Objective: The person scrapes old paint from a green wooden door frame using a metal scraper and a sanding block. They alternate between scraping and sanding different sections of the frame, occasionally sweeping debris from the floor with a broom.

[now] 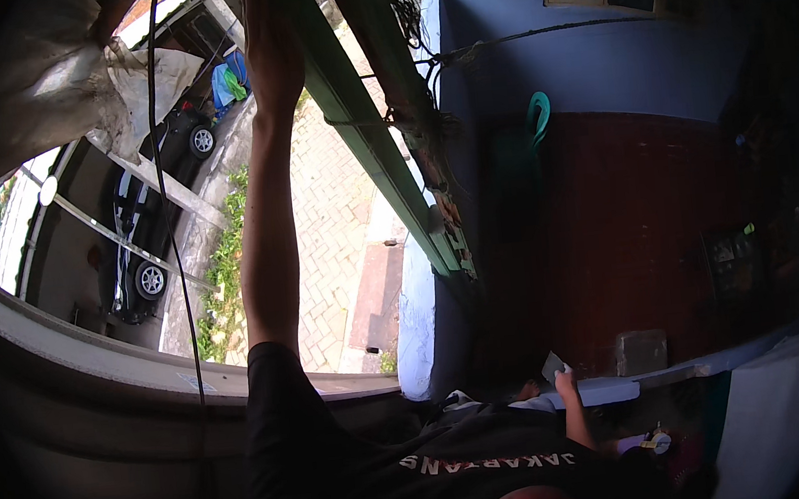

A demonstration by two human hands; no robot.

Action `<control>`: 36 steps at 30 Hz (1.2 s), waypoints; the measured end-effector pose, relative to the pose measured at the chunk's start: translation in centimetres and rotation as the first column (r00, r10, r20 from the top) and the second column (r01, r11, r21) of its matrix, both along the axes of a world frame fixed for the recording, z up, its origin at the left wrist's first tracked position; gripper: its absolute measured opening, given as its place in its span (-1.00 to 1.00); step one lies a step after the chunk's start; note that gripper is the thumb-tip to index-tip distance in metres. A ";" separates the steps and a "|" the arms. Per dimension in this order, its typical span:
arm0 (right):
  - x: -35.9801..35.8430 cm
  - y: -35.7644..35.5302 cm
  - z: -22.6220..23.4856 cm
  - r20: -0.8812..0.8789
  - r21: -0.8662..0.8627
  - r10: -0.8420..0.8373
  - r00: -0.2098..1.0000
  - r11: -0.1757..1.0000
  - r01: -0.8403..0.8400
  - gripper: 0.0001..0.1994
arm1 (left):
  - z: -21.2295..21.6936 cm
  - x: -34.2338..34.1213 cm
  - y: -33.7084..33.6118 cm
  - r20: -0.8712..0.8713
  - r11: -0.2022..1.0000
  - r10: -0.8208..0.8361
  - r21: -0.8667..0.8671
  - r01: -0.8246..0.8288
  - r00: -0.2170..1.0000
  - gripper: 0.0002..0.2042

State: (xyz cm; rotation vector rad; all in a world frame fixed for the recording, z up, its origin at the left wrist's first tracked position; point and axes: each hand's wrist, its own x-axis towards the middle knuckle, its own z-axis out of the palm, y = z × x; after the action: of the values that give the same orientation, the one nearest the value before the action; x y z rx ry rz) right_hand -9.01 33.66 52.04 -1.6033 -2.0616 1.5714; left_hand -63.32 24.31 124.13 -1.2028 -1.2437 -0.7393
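Observation:
My left arm stretches up to a green wooden beam (348,110). My left hand (273,55) is closed against the beam's left side near the top edge of the picture, its fingertips partly cut off. Lower right, in front of my dark shirt, my right hand (565,381) pinches a small flat grey sheet (551,367) by one corner. What kind of sheet it is, I cannot make out. A second, rougher beam (392,67) runs beside the green one, with dark wire tied around both.
A taut dark cord (542,34) runs to the right. Another cable (164,176) hangs at left. Below are a low blue-white wall (417,315), a paved path (329,218) and a parked black car (134,237). A green chair (539,119) and grey block (641,351) stand by the red floor (608,220).

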 end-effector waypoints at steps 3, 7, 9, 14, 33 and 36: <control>-2.3 -0.9 3.5 -0.081 -0.087 0.089 0.993 0.992 -0.096 -0.57 | 1.3 0.8 0.4 -0.187 0.887 0.409 -0.146 -0.437 0.893 -0.51; -2.5 -1.3 6.3 -0.041 -0.071 0.197 0.980 0.977 -0.199 -0.58 | 2.6 -1.2 3.7 -0.501 0.179 0.827 -0.191 -0.965 0.253 -0.48; -3.3 -3.7 4.7 -0.016 -0.078 0.254 0.967 0.964 -0.255 -0.55 | 4.5 -2.4 -0.9 -0.604 0.090 0.784 -0.116 -0.989 0.143 -0.48; -0.7 -4.6 1.1 0.086 -0.143 0.197 0.977 0.972 -0.184 -0.58 | 1.7 -3.3 -2.2 -0.836 0.040 0.502 -0.235 -0.971 0.223 -0.55; -46.2 -5.6 39.7 -0.910 0.411 0.390 0.138 0.887 0.208 -0.46 | -16.4 8.9 -9.9 0.462 0.784 0.553 -0.570 -0.245 0.694 -0.62; -47.0 -5.7 38.3 -0.895 0.429 0.397 0.201 0.891 0.151 -0.47 | -21.8 3.7 -13.5 0.763 0.887 0.458 -0.356 -0.295 0.455 -0.55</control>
State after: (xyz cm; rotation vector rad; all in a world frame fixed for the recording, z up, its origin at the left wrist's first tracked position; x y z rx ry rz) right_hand -56.00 28.01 90.34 -0.0037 -1.5013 1.3560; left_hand -59.62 10.77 102.29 -0.5938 -2.3501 -0.9051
